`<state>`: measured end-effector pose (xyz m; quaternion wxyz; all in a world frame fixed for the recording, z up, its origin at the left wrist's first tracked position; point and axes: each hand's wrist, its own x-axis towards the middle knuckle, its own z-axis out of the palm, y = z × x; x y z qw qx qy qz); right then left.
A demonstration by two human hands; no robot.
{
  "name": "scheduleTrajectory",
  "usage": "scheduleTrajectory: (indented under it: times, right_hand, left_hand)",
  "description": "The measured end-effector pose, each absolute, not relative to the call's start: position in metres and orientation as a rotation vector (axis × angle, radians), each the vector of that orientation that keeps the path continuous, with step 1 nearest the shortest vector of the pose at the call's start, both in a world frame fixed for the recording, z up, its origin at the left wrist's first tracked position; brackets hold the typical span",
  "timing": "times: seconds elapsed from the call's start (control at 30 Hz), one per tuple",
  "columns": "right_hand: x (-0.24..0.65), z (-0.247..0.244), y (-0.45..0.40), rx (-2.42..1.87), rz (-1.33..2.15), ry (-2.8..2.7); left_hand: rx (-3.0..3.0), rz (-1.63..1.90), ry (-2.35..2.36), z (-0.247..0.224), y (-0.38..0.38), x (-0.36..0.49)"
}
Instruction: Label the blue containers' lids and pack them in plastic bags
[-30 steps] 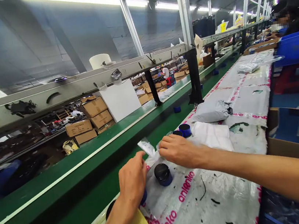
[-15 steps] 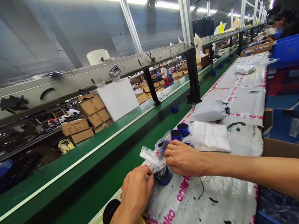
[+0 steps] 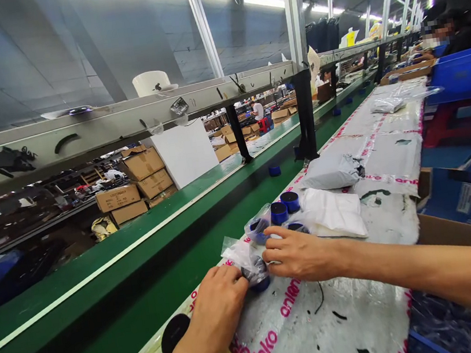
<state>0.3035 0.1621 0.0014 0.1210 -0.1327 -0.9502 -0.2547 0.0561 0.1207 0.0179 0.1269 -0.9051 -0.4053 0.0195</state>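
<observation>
A small clear plastic bag point(image 3: 238, 252) lies over a round blue-and-black piece point(image 3: 259, 283) on the covered bench. My left hand point(image 3: 221, 296) has its fingers curled closed at the near-left edge of this bag. From the right, my right hand point(image 3: 295, 253) pinches the bag's other side with bent fingers; its fingertips are partly hidden. Just beyond, another bagged blue piece point(image 3: 257, 226) sits near two bare blue round pieces with black tops point(image 3: 279, 212), and one more shows partly behind my right hand. A black round piece point(image 3: 175, 334) stands beside my left wrist.
White folded sheets point(image 3: 332, 214) and a grey plastic packet point(image 3: 331, 172) lie farther up the bench. A green conveyor point(image 3: 143, 271) runs along the left, carrying a blue piece point(image 3: 274, 171). Cartons and blue bins point(image 3: 466, 74) stand right; a person sits far back.
The bag has come down over the round piece and now covers its top. My left hand has shifted slightly right, while my right hand has dropped slightly, staying beside the piece.
</observation>
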Motion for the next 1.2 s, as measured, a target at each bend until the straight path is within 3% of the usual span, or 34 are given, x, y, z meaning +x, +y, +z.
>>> scheduleTrajectory:
  times: [0.23, 0.57, 1.03, 1.2]
  right_hand:
    - [0.302, 0.0, 0.161, -0.307, -0.871, -2.753]
    - [0.288, -0.002, 0.164, -0.609, -0.67, -2.789]
    - [0.28, -0.024, 0.172, -0.685, -0.609, -2.765]
    - [0.279, -0.02, 0.159, -1.019, -0.561, -2.61]
  left_hand:
    - [-2.525, 0.156, -0.861, 0.018, 0.12, 0.055]
    - [-2.575, 0.051, -1.18, 0.007, 0.133, 0.054]
    - [-2.733, -0.025, -1.318, 0.007, 0.128, 0.052]
    - [-2.833, -0.194, -1.399, 0.007, 0.125, 0.046]
